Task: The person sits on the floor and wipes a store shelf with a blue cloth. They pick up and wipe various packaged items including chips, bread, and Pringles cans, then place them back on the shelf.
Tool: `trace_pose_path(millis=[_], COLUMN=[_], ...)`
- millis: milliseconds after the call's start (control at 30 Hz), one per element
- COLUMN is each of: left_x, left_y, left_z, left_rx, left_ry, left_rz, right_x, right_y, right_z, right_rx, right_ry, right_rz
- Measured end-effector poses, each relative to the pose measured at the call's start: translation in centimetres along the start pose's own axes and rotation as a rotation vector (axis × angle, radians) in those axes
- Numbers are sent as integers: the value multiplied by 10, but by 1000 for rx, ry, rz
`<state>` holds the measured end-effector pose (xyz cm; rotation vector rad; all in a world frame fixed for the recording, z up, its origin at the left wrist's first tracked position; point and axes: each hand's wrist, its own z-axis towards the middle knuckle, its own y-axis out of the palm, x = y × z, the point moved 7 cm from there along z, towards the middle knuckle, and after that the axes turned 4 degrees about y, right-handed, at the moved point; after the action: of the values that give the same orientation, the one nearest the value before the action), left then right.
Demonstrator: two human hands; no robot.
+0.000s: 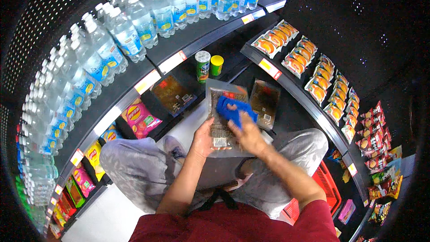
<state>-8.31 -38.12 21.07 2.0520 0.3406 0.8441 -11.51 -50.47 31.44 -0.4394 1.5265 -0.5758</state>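
My left hand (203, 138) grips the left edge of a flat, clear plastic package (221, 131) with dark contents and a printed label. Against its upper face my right hand (248, 132) presses a bunched blue cloth (237, 109); the hand looks slightly blurred. The package is held above my lap, between my knees. Just beyond it on the low shelf lies a similar dark package (265, 102) to the right, partly covered by my hand and the cloth. Another such package (173, 94) rests farther left.
Rows of clear bottles (161, 13) fill the upper left shelf. A green canister (202, 67) and a yellow tub (216, 65) stand on the low shelf near a pink chip bag (141, 117). Packaged snacks (299, 57) line the right shelf. A red basket (327, 185) sits beside my right leg.
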Motion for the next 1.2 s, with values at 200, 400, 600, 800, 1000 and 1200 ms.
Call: trace_pose_path(millis=[200,400,600,800,1000,1200], left_x=[0,-1,-34,-30,2,8], left_y=[-33,-22,-3,-27,-67,-53], left_z=[-17,-16,-30,-20,-8,0], left_rx=[171,6,-35,-1,25,-168], left_ry=[-22,52,-217,-93,90,72], left_rz=[57,-42,-15,-53,-200,-267], right_x=[-29,-30,37,13,-34,-12], right_y=[73,66,46,85,106,76], right_z=[-48,-17,60,32,-51,-59], right_rx=[48,156,138,75,-98,1], right_ry=[-212,-273,137,-56,-271,-192], right_rz=[-192,-250,-158,-304,-305,-209])
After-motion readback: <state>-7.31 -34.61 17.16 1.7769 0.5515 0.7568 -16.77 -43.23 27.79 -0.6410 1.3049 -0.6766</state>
